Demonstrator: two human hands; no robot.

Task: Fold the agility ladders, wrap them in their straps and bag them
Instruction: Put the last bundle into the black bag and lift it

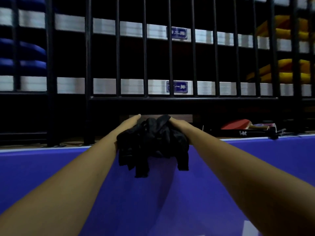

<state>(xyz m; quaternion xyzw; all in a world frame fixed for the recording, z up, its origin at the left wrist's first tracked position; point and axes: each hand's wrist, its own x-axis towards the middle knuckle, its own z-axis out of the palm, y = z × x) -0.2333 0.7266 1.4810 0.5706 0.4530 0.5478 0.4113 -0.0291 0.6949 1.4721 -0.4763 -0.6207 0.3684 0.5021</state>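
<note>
Black bundle [153,143] between both hands [130,122] [178,124].

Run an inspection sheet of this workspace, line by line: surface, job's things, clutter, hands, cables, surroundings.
Surface: blue table top, white line along its far edge.
Job's things: crumpled black fabric-and-strap bundle, between both hands over the table; no ladder rungs discernible.
Clutter: red table tennis paddle, past the far edge at right.
Hands: left hand, fingers straight against the bundle's side; right hand on the opposite side, fingers hidden.
Cables: nothing seen.
Surroundings: black metal railing; behind it, blue seats at left and yellow seats at right.
</note>
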